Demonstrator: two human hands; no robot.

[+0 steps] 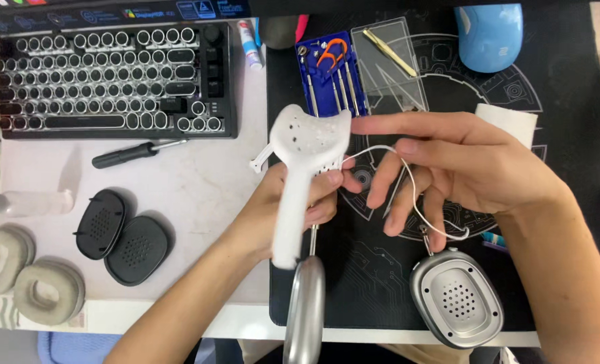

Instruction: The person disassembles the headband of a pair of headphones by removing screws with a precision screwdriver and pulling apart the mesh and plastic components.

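A cluttered desk with a black mat [569, 101]. Above the mat, the left hand [293, 209] grips the white headband [300, 175]; the right hand [448, 168], fingers spread, guides its thin cable [414, 195]. Best kept slack, between the 2 silver earcups [456, 296].

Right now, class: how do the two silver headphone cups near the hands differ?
The left silver cup shows only its narrow edge; the right silver cup lies flat, its perforated inside facing up. The left silver cup hangs below the left hand; the right silver cup rests on the black mat. Both are silver ovals.
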